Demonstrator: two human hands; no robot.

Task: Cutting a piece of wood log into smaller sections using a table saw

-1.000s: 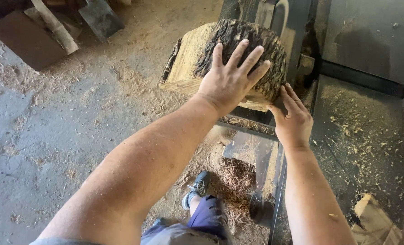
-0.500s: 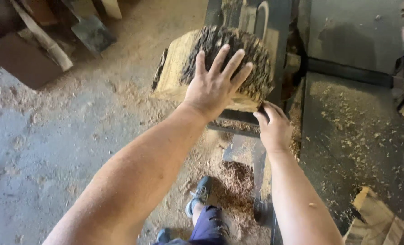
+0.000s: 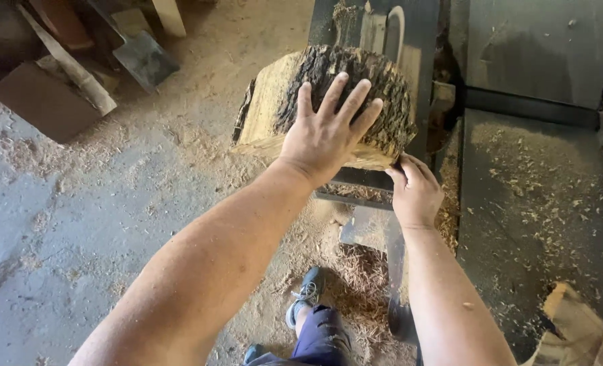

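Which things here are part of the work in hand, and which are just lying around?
In use: log chunk, left hand flat on its bark, right hand at its lower edge, dark machine bed.
Lying about: scrap boards, wood offcut, sawdust.

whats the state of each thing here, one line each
log chunk: lying on the dark machine frame, bark side up, overhanging its left edge
left hand: flat on the bark, fingers spread
right hand: at the log's lower right corner, fingers tucked under its edge
machine table: strewn with wood chips
floor: dusted with sawdust
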